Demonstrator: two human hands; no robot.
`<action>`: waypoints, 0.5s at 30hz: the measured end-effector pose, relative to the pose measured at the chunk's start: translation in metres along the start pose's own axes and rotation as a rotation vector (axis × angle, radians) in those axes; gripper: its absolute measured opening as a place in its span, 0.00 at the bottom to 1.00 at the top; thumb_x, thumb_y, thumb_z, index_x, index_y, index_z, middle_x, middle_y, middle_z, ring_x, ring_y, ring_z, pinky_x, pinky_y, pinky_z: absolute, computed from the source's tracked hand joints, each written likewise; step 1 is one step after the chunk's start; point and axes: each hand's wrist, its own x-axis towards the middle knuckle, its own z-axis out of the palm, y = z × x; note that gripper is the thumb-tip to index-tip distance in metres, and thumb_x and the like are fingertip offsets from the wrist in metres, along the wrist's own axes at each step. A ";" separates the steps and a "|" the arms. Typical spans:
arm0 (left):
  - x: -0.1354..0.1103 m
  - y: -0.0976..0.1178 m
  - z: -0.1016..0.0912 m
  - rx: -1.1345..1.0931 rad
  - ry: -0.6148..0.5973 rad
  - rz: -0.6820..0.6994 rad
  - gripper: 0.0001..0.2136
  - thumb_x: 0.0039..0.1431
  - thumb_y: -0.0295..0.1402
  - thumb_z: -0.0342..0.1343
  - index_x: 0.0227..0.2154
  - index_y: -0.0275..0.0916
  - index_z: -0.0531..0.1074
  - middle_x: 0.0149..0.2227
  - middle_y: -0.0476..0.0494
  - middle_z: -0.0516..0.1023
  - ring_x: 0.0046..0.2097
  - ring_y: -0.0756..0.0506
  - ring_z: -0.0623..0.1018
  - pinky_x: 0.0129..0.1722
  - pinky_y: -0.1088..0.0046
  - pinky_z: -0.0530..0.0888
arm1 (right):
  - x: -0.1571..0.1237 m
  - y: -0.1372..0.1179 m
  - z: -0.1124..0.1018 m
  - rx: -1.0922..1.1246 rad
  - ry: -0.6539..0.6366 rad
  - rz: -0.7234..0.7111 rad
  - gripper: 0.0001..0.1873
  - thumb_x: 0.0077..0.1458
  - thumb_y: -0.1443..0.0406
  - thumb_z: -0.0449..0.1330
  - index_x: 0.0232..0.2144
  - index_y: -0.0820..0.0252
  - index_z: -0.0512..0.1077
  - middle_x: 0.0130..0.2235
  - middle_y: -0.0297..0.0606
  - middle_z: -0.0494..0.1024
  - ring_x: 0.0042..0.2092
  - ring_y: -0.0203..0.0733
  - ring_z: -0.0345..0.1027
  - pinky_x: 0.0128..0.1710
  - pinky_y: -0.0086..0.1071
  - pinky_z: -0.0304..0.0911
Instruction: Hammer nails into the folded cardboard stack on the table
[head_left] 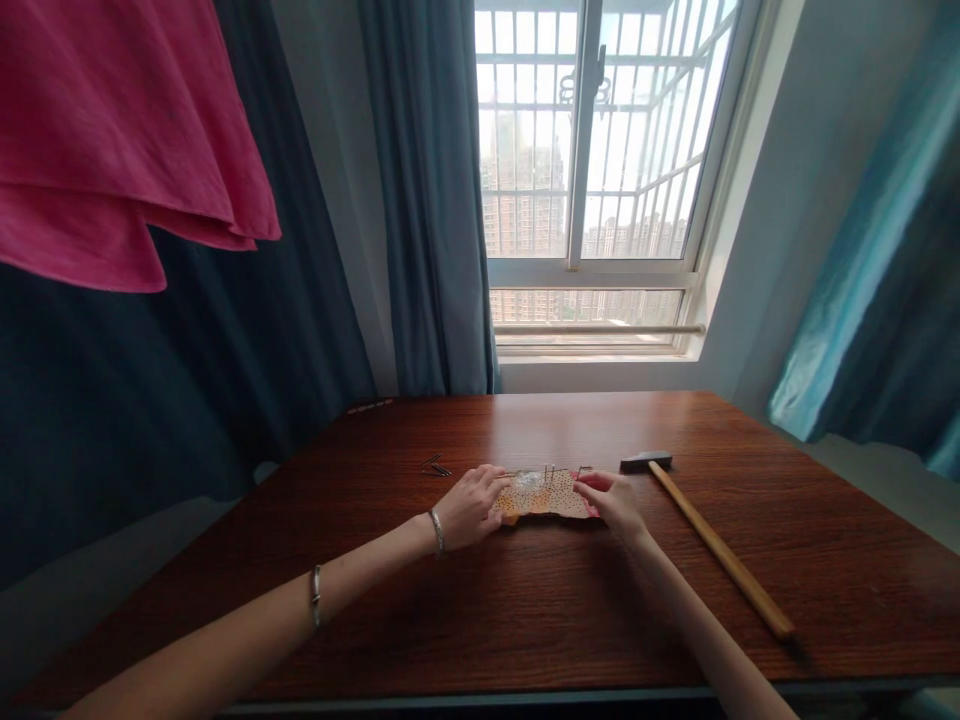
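A small flat board (541, 495) dotted with holes lies in the middle of a dark wooden table (525, 610), with a few thin nails standing up in it. My left hand (471, 505) rests on the board's left end, fingers curled over its edge. My right hand (611, 500) is at the board's right end, its fingers pinched together near a nail; whether it grips the nail is too small to see. A hammer (709, 540) with a long wooden handle and dark head lies on the table just right of my right hand.
A few loose nails (436, 467) lie on the table left of the board. Grey-blue curtains (427, 200) and a barred window (592, 170) stand behind the table. A pink cloth (112, 130) hangs at upper left.
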 end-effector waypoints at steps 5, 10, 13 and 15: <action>-0.008 -0.005 0.026 -0.060 -0.122 0.029 0.24 0.54 0.39 0.48 0.54 0.41 0.55 0.58 0.38 0.55 0.58 0.38 0.55 0.55 0.57 0.55 | 0.036 0.008 0.000 -0.223 -0.030 -0.060 0.16 0.41 0.55 0.59 0.27 0.63 0.76 0.28 0.40 0.78 0.33 0.42 0.69 0.34 0.31 0.62; -0.013 -0.003 0.041 -0.087 -0.148 0.011 0.27 0.54 0.40 0.48 0.56 0.40 0.53 0.60 0.37 0.51 0.59 0.36 0.52 0.56 0.53 0.53 | 0.052 0.024 0.009 -0.279 -0.063 -0.062 0.19 0.42 0.56 0.58 0.29 0.67 0.77 0.24 0.41 0.77 0.27 0.39 0.67 0.26 0.29 0.58; -0.014 -0.003 0.045 -0.106 -0.148 -0.004 0.27 0.54 0.39 0.48 0.56 0.41 0.53 0.60 0.38 0.50 0.59 0.36 0.52 0.56 0.53 0.52 | 0.057 0.034 0.012 -0.291 -0.076 -0.089 0.19 0.43 0.56 0.57 0.30 0.67 0.77 0.25 0.41 0.77 0.27 0.38 0.67 0.25 0.28 0.58; -0.015 -0.003 0.045 -0.116 -0.145 -0.012 0.26 0.54 0.39 0.47 0.56 0.41 0.53 0.60 0.38 0.50 0.59 0.36 0.51 0.56 0.52 0.52 | 0.061 0.039 0.013 -0.300 -0.085 -0.107 0.18 0.43 0.57 0.57 0.29 0.66 0.77 0.26 0.41 0.77 0.28 0.39 0.67 0.27 0.28 0.59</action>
